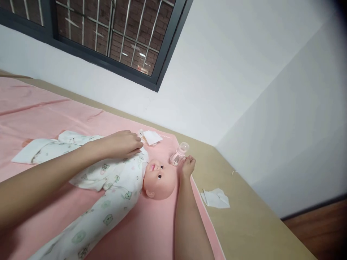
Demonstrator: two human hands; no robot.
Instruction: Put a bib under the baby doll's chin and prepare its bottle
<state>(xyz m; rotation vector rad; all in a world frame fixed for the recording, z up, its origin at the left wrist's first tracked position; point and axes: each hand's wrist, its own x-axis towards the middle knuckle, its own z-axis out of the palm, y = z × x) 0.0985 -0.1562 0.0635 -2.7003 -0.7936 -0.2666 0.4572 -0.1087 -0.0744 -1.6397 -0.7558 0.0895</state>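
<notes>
A baby doll (159, 180) in a white sleepsuit (119, 177) with a green animal print lies on its back, head to the right. My left hand (126, 144) rests on its chest, fingers bent and pressed together; the far side of the hand hides what they may hold. Beyond the doll's head, my right hand (189, 166) is closed with curled fingers, and I cannot make out anything in them. Right beside it stands a small clear baby bottle (177, 155) with a pink collar and a clear cap. I cannot tell whether hand and bottle touch.
Under the doll is a pink sheet (154, 231) spread over a tan surface (244, 220). A white tissue (152, 137) lies on a small clear packet past my left hand; another crumpled tissue (215, 198) is at the right. White walls and a barred window (114, 36) stand behind.
</notes>
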